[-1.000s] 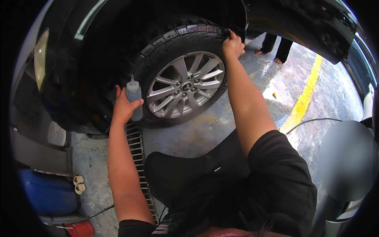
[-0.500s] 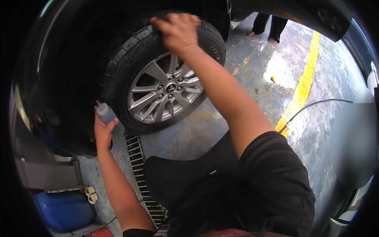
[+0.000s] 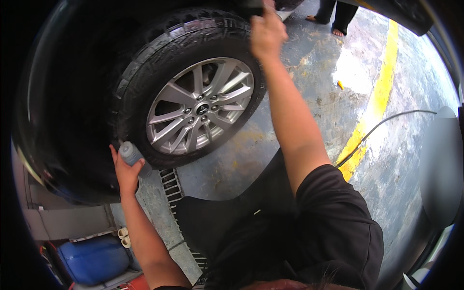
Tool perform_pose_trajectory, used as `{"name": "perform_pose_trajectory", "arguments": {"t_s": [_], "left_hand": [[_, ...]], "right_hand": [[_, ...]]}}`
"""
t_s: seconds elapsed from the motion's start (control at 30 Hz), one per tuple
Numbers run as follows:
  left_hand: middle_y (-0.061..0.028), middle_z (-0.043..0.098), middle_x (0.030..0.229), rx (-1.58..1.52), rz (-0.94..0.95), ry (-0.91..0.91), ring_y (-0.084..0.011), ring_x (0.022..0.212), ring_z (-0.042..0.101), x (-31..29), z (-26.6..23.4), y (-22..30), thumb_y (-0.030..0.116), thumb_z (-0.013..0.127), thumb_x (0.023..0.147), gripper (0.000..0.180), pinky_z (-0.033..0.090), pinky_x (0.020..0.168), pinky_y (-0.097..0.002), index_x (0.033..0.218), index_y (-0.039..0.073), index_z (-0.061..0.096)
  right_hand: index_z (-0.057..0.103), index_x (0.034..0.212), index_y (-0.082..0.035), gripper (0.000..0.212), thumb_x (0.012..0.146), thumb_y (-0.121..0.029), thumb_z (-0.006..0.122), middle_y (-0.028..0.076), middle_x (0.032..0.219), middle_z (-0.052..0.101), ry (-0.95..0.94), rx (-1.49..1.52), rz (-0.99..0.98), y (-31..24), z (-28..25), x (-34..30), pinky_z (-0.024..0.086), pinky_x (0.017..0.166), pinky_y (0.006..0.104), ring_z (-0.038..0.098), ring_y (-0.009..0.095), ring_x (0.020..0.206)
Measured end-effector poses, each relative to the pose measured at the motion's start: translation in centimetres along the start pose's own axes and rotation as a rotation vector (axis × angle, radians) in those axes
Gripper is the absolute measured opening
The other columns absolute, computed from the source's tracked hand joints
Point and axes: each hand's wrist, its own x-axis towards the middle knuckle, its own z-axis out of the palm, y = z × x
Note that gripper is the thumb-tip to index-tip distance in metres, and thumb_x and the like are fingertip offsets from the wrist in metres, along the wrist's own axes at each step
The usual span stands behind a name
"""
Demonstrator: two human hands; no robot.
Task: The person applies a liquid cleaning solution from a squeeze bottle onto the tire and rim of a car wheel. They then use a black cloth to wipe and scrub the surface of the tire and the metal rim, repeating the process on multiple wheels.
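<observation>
A translucent squeeze bottle [image 3: 131, 153] with a narrow nozzle is tilted in my left hand [image 3: 127, 174], beside the lower left of the car's black tyre [image 3: 126, 104]. My fingers and thumb wrap round the bottle. My right hand [image 3: 268, 38] is raised at the tyre's upper right, near the dark car body. Motion smears its fingers, and I cannot make out whether anything is in them. The silver multi-spoke wheel rim [image 3: 166, 94] faces me. Wet, shiny patches show on the upper tread.
A floor drain grate [image 3: 170, 182] runs below the tyre. A blue barrel [image 3: 94, 260] and pale slippers [image 3: 124, 237] are at lower left. A hose [image 3: 386, 117] crosses the yellow floor line [image 3: 382, 92]. A person's legs [image 3: 344, 18] stand at the top right.
My right hand has moved right, from the top of the tyre to its upper right side. The left hand still holds the bottle, now slightly lower. The view has shifted a little.
</observation>
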Motion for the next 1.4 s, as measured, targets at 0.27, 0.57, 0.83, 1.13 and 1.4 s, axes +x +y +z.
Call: {"name": "perform_pose_trajectory", "arguments": {"t_s": [0.27, 0.57, 0.83, 1.13, 1.4], "left_hand": [[-0.0030, 0.056, 0.120, -0.405, -0.157, -0.004, -0.0165, 0.105, 0.056, -1.4, 0.1, 1.4, 0.001, 0.074, 0.077, 0.108, 0.044, 0.102, -0.0294, 0.169, 0.006, 0.017], [-0.0035, 0.056, 0.120, -0.297, -0.119, -0.014, -0.0163, 0.107, 0.055, -0.4, 0.7, 0.5, 0.000, 0.073, 0.077, 0.109, 0.043, 0.103, -0.0293, 0.169, 0.007, 0.016], [-0.0031, 0.055, 0.121, -0.261, -0.122, -0.039, -0.0161, 0.108, 0.054, -1.5, -0.5, 0.3, 0.002, 0.074, 0.079, 0.106, 0.042, 0.104, -0.0292, 0.169, 0.006, 0.018], [-0.0086, 0.059, 0.128, -0.158, -0.107, -0.063, -0.0198, 0.116, 0.059, -1.0, 0.0, -0.8, 0.011, 0.080, 0.080, 0.104, 0.044, 0.107, -0.0337, 0.165, 0.000, 0.023], [-0.0087, 0.060, 0.126, -0.098, -0.106, -0.078, -0.0183, 0.114, 0.060, -1.4, 0.0, -0.8, 0.014, 0.084, 0.081, 0.105, 0.045, 0.106, -0.0332, 0.165, -0.001, 0.023]], "right_hand": [[0.075, 0.121, -0.046, 0.054, 0.079, -0.012, 0.069, -0.001, 0.113, 0.065, -0.102, -0.276, -0.106, 4.2, 1.8, -5.3, 0.032, 0.102, 0.0516, 0.057, 0.025, 0.112], [0.058, 0.148, -0.041, 0.050, 0.099, -0.032, 0.054, 0.006, 0.135, 0.068, -0.659, -0.533, 0.956, 18.6, -4.3, -16.4, 0.036, 0.107, 0.0595, 0.057, 0.036, 0.131], [0.068, 0.133, -0.028, 0.040, 0.094, -0.025, 0.059, 0.009, 0.124, 0.068, -0.222, -0.324, 0.166, 14.2, 0.5, -10.2, 0.037, 0.105, 0.0540, 0.058, 0.038, 0.117], [0.070, 0.128, -0.012, 0.041, 0.093, -0.010, 0.050, 0.010, 0.116, 0.074, -0.420, -0.162, 0.901, 27.0, -1.7, -31.5, 0.049, 0.097, 0.0403, 0.067, 0.029, 0.110], [0.064, 0.133, -0.008, 0.045, 0.093, -0.003, 0.042, 0.008, 0.124, 0.068, -0.362, 0.087, 1.655, 14.1, -2.1, -49.2, 0.048, 0.095, 0.0390, 0.063, 0.021, 0.105]]}}
